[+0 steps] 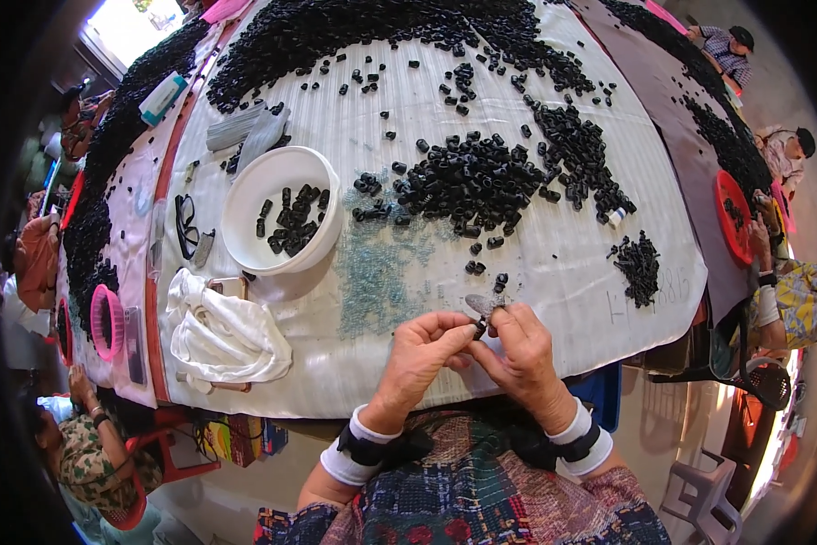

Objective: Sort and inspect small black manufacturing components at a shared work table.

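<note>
At the front edge of the table, my two hands meet over one small black cylindrical part [479,331]. My left hand [418,359] pinches this part between thumb and fingertips. My right hand [528,359] has its fingers closed on a small grey flat tool with a rounded end [478,304], whose exact kind I cannot make out. Its fingertips are right beside the black part. Just beyond the hands lie a few loose black parts [475,268], and farther out a large heap of them [470,186]. Small clear bluish pieces [381,272] are spread left of the heap.
A white bowl [239,263] holding several black parts stands left, near black-framed glasses [186,227] and a bundled white cloth [222,331]. A pile of thin black pieces [638,269] lies right. Other people sit at neighbouring tables, with a red basin [728,227] on the right one.
</note>
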`<control>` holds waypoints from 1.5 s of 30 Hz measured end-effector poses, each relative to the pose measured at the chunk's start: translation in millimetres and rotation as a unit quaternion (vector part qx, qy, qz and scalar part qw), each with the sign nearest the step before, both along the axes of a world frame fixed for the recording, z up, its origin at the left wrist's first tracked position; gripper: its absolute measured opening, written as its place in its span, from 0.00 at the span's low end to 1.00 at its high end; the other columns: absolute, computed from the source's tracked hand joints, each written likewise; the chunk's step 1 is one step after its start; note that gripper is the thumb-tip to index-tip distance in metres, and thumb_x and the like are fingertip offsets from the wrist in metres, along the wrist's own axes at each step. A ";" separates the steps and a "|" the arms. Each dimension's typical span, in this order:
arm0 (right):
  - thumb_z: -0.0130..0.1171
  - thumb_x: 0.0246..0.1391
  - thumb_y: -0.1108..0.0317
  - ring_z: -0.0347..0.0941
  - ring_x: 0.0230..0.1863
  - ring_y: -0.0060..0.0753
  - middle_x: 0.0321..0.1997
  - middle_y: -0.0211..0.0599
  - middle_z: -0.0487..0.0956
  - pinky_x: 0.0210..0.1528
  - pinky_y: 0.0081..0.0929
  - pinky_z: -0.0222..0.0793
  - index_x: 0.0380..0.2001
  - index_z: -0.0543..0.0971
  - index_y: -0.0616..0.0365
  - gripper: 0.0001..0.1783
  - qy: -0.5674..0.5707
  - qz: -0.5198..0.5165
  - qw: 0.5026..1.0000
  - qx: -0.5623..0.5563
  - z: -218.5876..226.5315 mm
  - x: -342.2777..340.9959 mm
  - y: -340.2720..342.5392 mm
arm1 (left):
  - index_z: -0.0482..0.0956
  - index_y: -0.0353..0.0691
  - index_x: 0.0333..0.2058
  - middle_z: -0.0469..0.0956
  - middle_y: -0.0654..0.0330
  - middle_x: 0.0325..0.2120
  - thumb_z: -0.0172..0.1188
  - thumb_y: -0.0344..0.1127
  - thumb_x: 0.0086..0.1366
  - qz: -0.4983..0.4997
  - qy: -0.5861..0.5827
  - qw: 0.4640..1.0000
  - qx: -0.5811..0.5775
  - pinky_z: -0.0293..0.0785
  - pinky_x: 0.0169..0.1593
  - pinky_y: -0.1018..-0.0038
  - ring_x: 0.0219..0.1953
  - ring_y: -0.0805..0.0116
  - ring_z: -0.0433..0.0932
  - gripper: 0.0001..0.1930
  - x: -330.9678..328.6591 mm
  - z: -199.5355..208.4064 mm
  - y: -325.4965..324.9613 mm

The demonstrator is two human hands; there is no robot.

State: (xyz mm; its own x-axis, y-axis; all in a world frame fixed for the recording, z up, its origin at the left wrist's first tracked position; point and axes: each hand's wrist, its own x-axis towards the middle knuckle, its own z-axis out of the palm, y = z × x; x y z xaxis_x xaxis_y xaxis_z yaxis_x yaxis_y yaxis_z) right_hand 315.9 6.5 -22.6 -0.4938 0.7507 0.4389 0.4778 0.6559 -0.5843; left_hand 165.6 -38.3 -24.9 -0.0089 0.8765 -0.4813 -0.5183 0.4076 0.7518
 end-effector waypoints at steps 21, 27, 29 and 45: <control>0.64 0.36 0.70 0.65 0.27 0.46 0.24 0.43 0.67 0.28 0.37 0.63 0.31 0.71 0.63 0.17 0.029 0.019 0.999 0.005 -6.9 -7.1 4.7 | 0.78 0.31 0.33 0.78 0.61 0.26 0.61 0.31 0.57 -0.033 0.011 0.999 -0.001 0.72 0.32 0.83 0.27 0.77 0.76 0.08 -7.8 -4.8 2.5; 0.63 0.39 0.67 0.66 0.30 0.46 0.27 0.44 0.67 0.31 0.36 0.65 0.33 0.71 0.64 0.18 -0.004 0.015 1.000 0.008 -3.3 -1.7 0.3 | 0.78 0.34 0.32 0.78 0.62 0.27 0.59 0.28 0.57 -0.016 0.008 1.000 -0.017 0.74 0.33 0.81 0.27 0.75 0.76 0.05 -2.6 3.4 1.0; 0.63 0.39 0.66 0.66 0.30 0.46 0.28 0.44 0.67 0.32 0.36 0.65 0.33 0.71 0.64 0.18 0.000 0.015 1.000 0.016 -4.1 -1.8 0.5 | 0.77 0.33 0.32 0.78 0.62 0.27 0.59 0.27 0.57 -0.010 0.003 1.000 -0.025 0.74 0.33 0.80 0.27 0.74 0.76 0.04 -2.1 5.5 0.8; 0.61 0.44 0.67 0.70 0.28 0.44 0.25 0.41 0.71 0.30 0.35 0.67 0.31 0.71 0.62 0.13 -0.023 0.024 0.999 0.020 8.9 6.3 -7.8 | 0.77 0.33 0.34 0.79 0.59 0.28 0.57 0.31 0.60 -0.083 0.050 0.995 -0.002 0.74 0.31 0.81 0.27 0.75 0.77 0.07 -2.3 21.1 -6.2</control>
